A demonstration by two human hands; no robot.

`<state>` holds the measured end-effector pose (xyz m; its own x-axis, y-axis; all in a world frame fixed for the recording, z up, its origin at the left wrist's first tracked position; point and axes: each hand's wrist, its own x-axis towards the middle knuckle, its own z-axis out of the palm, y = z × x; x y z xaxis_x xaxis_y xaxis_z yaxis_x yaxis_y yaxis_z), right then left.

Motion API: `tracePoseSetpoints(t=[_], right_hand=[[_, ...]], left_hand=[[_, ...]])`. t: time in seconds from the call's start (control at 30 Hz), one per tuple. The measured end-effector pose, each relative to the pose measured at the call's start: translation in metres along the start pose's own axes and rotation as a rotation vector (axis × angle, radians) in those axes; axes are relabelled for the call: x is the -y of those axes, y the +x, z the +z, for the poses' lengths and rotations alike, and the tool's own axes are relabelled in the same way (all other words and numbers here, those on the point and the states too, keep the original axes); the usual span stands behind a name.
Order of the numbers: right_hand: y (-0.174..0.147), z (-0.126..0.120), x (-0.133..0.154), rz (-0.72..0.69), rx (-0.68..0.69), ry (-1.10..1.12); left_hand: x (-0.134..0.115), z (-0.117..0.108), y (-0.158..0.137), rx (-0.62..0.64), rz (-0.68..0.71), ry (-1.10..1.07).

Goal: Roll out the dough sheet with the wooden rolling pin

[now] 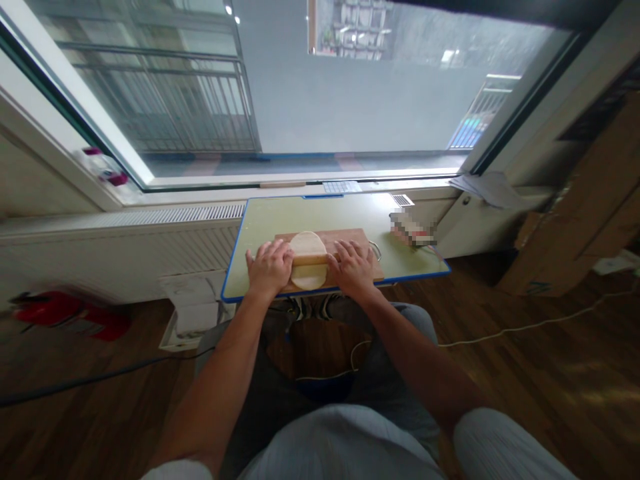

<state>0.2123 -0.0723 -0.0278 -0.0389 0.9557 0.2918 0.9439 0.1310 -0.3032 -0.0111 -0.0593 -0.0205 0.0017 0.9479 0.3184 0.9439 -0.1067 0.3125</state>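
A wooden rolling pin lies crosswise over a round, flat sheet of pale dough. The dough rests on a wooden cutting board with a metal handle at its right end. On the pin's left end my left hand is closed, its fingers curled over the top. My right hand grips the other end the same way. Dough shows both beyond the pin and on the near side of it.
The board sits on a small pale-green table edged in blue. A partly blurred box-like item lies at its right. A fire extinguisher stands on the floor at left, a cardboard box at right. Beyond is a window; a white cord crosses the floor.
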Motion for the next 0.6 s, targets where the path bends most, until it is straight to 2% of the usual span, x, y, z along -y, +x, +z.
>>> tracePoseSetpoints(t=[0.4, 0.6], right_hand=[[0.020, -0.003, 0.003, -0.016, 0.028, -0.030], [0.013, 0.000, 0.003, 0.010, 0.013, -0.018]], left_hand=[[-0.002, 0.000, 0.018, -0.019, 0.017, 0.053], [0.001, 0.001, 0.012, -0.013, 0.033, 0.042]])
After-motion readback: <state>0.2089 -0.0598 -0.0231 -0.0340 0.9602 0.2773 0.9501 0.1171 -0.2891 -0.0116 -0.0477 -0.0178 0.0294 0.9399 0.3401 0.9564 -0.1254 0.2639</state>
